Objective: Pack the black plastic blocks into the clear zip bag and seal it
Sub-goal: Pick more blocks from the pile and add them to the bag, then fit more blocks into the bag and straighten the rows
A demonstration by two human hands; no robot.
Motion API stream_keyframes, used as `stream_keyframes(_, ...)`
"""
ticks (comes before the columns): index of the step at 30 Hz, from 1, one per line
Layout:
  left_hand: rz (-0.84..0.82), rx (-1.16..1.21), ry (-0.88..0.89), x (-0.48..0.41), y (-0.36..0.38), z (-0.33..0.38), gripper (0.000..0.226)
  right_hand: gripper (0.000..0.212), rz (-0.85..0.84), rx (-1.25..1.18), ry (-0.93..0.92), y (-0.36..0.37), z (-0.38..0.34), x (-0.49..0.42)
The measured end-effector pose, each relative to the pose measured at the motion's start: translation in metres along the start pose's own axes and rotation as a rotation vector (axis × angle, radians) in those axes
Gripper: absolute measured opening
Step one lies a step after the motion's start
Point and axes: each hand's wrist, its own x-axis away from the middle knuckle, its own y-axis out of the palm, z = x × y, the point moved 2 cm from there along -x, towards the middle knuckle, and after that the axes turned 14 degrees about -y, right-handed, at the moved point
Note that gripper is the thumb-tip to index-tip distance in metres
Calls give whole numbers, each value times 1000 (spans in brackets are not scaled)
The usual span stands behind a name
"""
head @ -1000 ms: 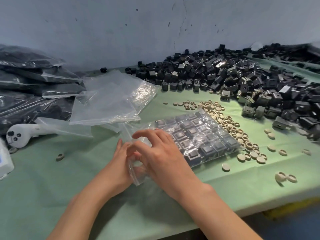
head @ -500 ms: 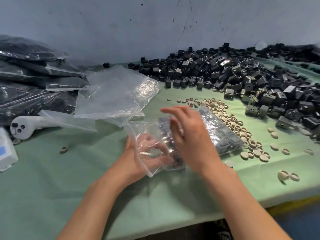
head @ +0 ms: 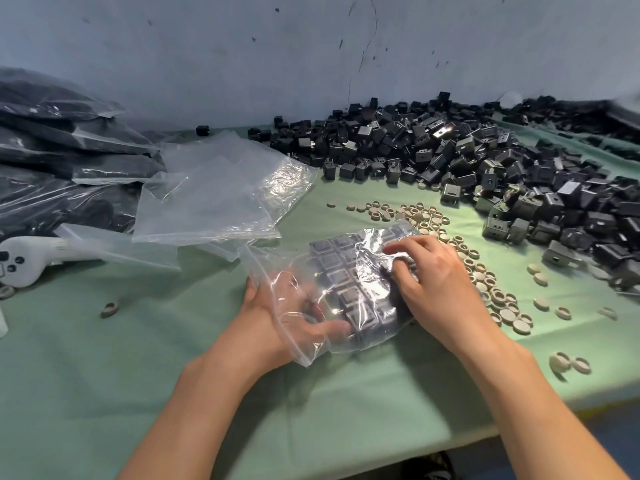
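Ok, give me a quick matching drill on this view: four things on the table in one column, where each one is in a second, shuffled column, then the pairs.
1. zip bag
2. loose black blocks
3. white controller
4. empty clear bags

A. far left edge of view
B. heaped at the far right
C. held between left hand and right hand
D. lying flat, beyond the left hand

Pairs: 1-C, 2-B, 3-A, 4-D.

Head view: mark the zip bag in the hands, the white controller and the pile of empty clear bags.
zip bag point(head: 341, 289), head view, its crinkled middle panel.
white controller point(head: 20, 261), head view, its rounded button end.
empty clear bags point(head: 214, 195), head view, middle of the top sheet.
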Motion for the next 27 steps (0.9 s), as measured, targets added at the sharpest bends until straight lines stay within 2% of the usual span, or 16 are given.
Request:
stream_keyframes(2, 36, 16, 48, 3, -1, 5, 42, 29, -2, -6, -20, 2, -1, -2)
stream_keyframes(5, -58, 83, 62, 6, 0, 7, 31, 27, -4, -28, -66, 5, -6, -6)
stream_keyframes(8, -81, 76, 37, 6, -10, -1, 28, 35, -26, -58, -90, 11, -14, -12)
stream_keyframes(11, -178, 278, -40, 14, -32, -12, 27, 46, -107, -43, -121, 18, -25, -16)
stream_keyframes(13, -130, 507, -158, 18, -50, -22, 38, 51, -148, -22, -148, 22, -31, -18)
stream_keyframes(14, -85, 572, -214, 20, -57, -28, 48, 52, -160, -18, -153, 24, -34, -18)
stream_keyframes(16, -100, 641, -276, 26, -67, -33, 73, 52, -181, -15, -146, 27, -37, -20)
stream_keyframes(18, -156, 593, -292, 34, -68, -31, 80, 53, -220, -6, -133, 31, -38, -22)
stream_keyframes(21, -121, 369, -204, 47, -65, -23, 53, 66, -319, 38, -136, 40, -40, -22)
stream_keyframes(23, -53, 368, -210, 51, -69, -21, 39, 76, -364, 85, -156, 47, -41, -22)
stream_keyframes(27, 81, 284, -272, 53, -75, -25, 56, 74, -375, 139, -160, 56, -42, -23)
